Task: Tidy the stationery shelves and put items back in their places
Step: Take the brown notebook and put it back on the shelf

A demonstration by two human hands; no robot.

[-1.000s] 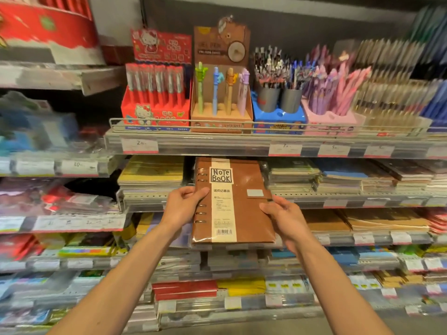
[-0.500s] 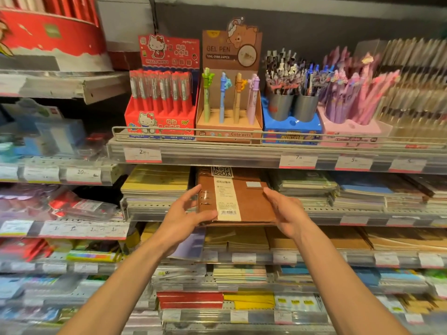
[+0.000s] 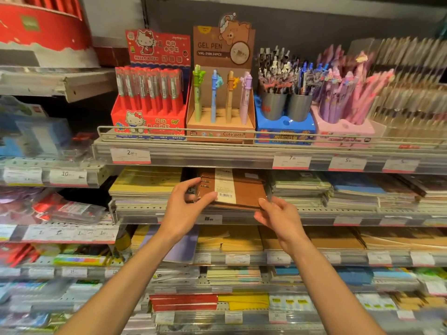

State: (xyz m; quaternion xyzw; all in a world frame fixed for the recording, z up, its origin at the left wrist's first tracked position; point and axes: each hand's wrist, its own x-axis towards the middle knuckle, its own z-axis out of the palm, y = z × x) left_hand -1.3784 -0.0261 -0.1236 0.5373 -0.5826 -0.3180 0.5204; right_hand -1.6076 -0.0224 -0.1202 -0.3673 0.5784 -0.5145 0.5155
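We have both hands at the brown notebook (image 3: 242,189), which lies flat on the second shelf (image 3: 314,215) from the top, between a stack of yellow pads (image 3: 145,187) on the left and a stack of mixed notebooks (image 3: 300,189) on the right. Its near edge sits at the shelf lip, above a price tag (image 3: 210,218), and the far part runs back under the upper shelf. A cream paper band (image 3: 225,187) with a barcode wraps its cover, and metal rings (image 3: 204,183) show at its left side.

Our left hand (image 3: 185,209) is half open: the fingers curve up beside the ringed spine and the thumb reaches across onto the near left corner of the cover, so we have that corner in a loose pinch. Our right hand (image 3: 278,218) is fairly open, fingers only slightly bent, their tips touching the near right corner of the notebook; we cannot tell whether the thumb is under the edge.

On the top shelf stand a red pen box (image 3: 150,117), a brown gel pen box (image 3: 221,112), a blue holder (image 3: 285,126) with two grey cups, and a pink holder (image 3: 343,129) full of pens. Below us, lower shelves carry more pads and notebooks, blurred at the edges
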